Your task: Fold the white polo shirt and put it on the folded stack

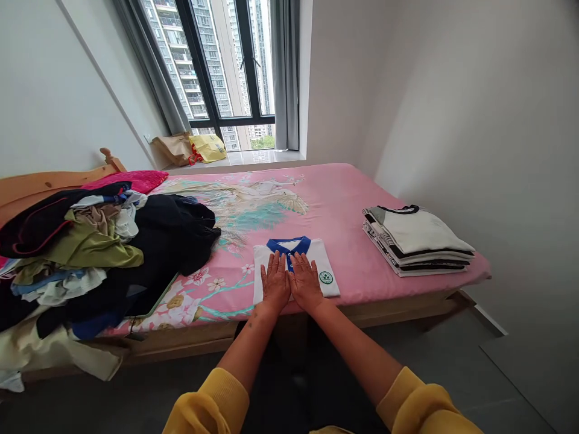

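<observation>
A folded white polo shirt [323, 260] with a blue collar and a green round badge lies on the pink flowered bedsheet [348, 205] near the bed's front edge. My left hand [274, 282] lies flat on the shirt's middle, fingers stretched out. My right hand [306, 282] rests flat right beside it, also open, with the thumbs touching. Both palms press down on the shirt. Yellow sleeves cover my forearms near the elbows.
A heap of unfolded clothes [90, 253] covers the bed's left side. A stack of folded shirts [416, 238] sits at the right edge near the wall. Bags [190, 147] stand on the window sill. A wooden bed frame [398, 307] borders the grey floor.
</observation>
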Action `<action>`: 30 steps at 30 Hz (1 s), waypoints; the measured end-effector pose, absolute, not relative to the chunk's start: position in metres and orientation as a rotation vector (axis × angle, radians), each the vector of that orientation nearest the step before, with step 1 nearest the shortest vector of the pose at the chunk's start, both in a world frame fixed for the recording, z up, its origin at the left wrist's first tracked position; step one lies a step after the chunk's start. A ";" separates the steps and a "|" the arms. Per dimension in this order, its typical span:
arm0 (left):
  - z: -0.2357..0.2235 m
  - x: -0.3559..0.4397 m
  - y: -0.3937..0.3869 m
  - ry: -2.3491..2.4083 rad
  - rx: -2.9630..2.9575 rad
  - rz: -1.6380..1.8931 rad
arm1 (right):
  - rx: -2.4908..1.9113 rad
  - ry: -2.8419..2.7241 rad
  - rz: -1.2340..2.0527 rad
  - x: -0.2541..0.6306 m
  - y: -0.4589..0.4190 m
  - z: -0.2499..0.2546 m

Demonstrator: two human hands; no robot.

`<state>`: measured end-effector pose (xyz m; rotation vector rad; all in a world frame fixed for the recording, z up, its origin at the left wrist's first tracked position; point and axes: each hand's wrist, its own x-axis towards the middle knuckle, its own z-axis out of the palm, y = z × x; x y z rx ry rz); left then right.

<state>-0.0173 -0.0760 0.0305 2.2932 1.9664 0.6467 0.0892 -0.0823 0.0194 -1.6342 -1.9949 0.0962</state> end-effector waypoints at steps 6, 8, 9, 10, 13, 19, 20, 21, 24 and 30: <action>-0.010 -0.038 -0.089 2.023 2.179 0.181 | -2.011 -2.091 0.338 0.130 -0.086 -0.027; -0.010 -0.045 -0.089 2.060 2.139 0.151 | -2.147 -1.982 0.372 0.142 -0.086 -0.027; -0.007 -0.047 -0.087 2.085 2.112 0.148 | -2.195 -1.936 0.399 0.145 -0.084 -0.023; -0.003 -0.048 -0.083 2.108 2.095 0.159 | -2.213 -1.906 0.410 0.146 -0.081 -0.018; 0.009 -0.045 -0.070 2.110 2.172 0.264 | -2.071 -1.943 0.303 0.139 -0.071 -0.001; -0.001 -0.053 -0.053 2.055 2.081 0.173 | -1.975 -2.157 0.437 0.136 -0.055 -0.010; -0.002 -0.055 -0.051 2.066 2.062 0.162 | -2.034 -2.132 0.464 0.138 -0.053 -0.012; -0.001 -0.057 -0.048 2.083 2.065 0.173 | -2.080 -2.094 0.465 0.139 -0.050 -0.012; 0.005 -0.058 -0.037 2.137 2.144 0.290 | -2.088 -2.007 0.360 0.137 -0.039 -0.006; -0.007 -0.065 -0.018 2.196 2.004 0.238 | -2.109 -2.002 0.414 0.143 -0.027 -0.019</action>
